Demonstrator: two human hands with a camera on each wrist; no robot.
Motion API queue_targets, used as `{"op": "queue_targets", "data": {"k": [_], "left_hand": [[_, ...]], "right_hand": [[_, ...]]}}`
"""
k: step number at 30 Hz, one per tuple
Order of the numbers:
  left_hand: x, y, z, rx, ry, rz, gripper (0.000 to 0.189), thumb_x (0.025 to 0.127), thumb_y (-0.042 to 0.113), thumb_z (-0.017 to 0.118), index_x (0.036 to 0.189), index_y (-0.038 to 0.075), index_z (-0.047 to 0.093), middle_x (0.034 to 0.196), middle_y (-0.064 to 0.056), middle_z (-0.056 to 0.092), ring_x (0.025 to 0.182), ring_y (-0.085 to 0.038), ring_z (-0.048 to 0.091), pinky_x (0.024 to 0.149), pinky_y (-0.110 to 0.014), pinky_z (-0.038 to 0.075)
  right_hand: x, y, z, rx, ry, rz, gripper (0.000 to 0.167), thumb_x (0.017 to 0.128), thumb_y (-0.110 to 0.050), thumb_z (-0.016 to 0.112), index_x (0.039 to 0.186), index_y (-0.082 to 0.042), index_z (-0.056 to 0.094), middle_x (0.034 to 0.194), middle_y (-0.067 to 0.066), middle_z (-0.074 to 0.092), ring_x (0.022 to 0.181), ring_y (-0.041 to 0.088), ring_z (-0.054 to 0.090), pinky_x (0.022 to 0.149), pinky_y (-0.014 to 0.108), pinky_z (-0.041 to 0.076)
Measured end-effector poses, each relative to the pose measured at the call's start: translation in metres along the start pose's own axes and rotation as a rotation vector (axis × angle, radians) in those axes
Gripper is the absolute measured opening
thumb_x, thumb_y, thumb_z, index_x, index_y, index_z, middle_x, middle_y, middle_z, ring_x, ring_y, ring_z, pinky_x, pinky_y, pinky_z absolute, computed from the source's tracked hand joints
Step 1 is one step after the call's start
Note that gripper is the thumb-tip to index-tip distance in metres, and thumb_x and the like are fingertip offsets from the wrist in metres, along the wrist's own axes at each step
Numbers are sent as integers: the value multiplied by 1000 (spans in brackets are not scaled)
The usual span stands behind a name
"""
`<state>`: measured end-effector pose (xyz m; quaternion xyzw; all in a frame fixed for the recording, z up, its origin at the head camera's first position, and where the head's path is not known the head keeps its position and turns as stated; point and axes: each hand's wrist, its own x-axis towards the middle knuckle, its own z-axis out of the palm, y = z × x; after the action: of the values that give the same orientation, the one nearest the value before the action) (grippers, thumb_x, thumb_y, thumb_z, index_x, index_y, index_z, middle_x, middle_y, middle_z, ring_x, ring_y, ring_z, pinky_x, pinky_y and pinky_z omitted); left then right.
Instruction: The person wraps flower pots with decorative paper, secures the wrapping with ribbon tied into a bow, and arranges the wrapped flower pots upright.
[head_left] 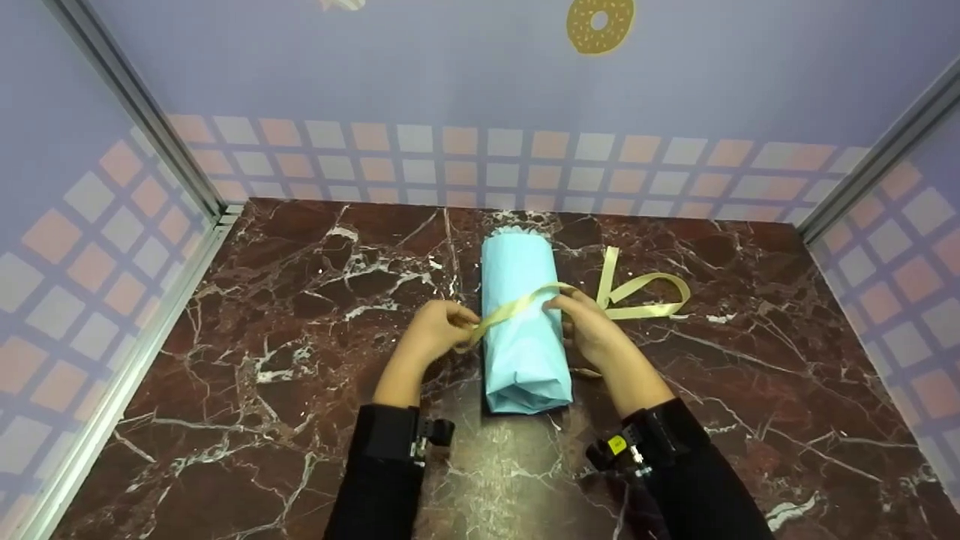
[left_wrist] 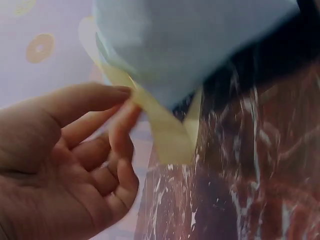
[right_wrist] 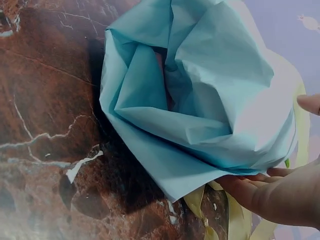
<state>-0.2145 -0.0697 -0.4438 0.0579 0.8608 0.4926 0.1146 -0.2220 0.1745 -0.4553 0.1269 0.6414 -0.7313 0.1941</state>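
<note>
Marbled tabletop (head_left: pixel 225 367) bears a blue parcel (head_left: pixel 521 266), the wrist label (head_left: pixel 617 445) illegible.

Light-blue, paper-wrapped, roughly cylindrical bundle (head_left: pixel 525 345): lies twelve-to-six, six-o'clock end loosely folded. Pale-yellow, flat, satiny ribbon (head_left: pixel 517 306): slants across bundle, slack; loop lies toward two-to-three o'clock.

Black sleeves (head_left: pixel 379 480), yellow sticker (head_left: pixel 617 445)

Package (head_left: pixel 519 262) on table (head_left: pixel 225 330), ribbon (head_left: pixel 511 309) across it, wall (head_left: pixel 450 75) behind
</note>
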Motion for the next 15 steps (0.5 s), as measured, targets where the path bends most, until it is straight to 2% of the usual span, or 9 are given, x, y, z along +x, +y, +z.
{"op": "queue_targets", "data": {"k": [4, 6, 8, 11, 13, 15], "left_hand": [[4, 7, 0, -26, 167, 8, 11, 84, -1, 69, 92, 3, 75, 88, -9, 70, 79, -24, 66, 69, -32, 55], [1, 13, 5, -54, 246, 27, 13, 83, -1, 68, 93, 4, 75, 86, -7, 70, 75, -24, 67, 66, -31, 55], [-4, 20, 14, -53, 274, 70, 15, 84, 2, 69, 97, 6, 74, 88, -6, 70, 77, -22, 67, 67, -30, 55], [-17, 35, 33, 47, 243, 184, 18, 87, 9, 68, 105, 8, 72, 101, -6, 70, 92, -20, 65, 81, -31, 54], [-25, 44, 46, 187, 176, 301, 21, 92, 13, 64, 112, 8, 70, 113, -7, 68, 105, -21, 62, 94, -34, 50], [-31, 51, 58, 386, 119, 425, 26, 96, 17, 59, 119, 9, 68, 124, -7, 63, 116, -23, 57, 103, -38, 43]], "right_hand": [[1, -1, -1, 39, 20, -4, 50, 90, -24, 56, 133, -7, 39, 138, 15, 40, 117, 33, 48, 91, 45, 42], [2, -1, -2, 64, 38, -25, 45, 93, -27, 54, 130, -6, 41, 141, 16, 38, 123, 36, 44, 96, 47, 40], [3, -2, -3, 106, 62, -56, 46, 95, -28, 53, 133, -5, 41, 142, 18, 38, 129, 37, 41, 103, 47, 37], [4, -8, -5, 155, 95, -120, 53, 99, -29, 53, 141, -2, 37, 146, 19, 35, 132, 37, 37, 108, 48, 33], [5, -14, -7, 136, 128, -166, 53, 100, -27, 55, 143, -1, 39, 145, 18, 39, 130, 34, 41, 106, 48, 35], [6, -22, -12, 65, 164, -214, 47, 100, -25, 57, 139, 1, 48, 139, 13, 49, 121, 29, 49, 101, 46, 40]]}}
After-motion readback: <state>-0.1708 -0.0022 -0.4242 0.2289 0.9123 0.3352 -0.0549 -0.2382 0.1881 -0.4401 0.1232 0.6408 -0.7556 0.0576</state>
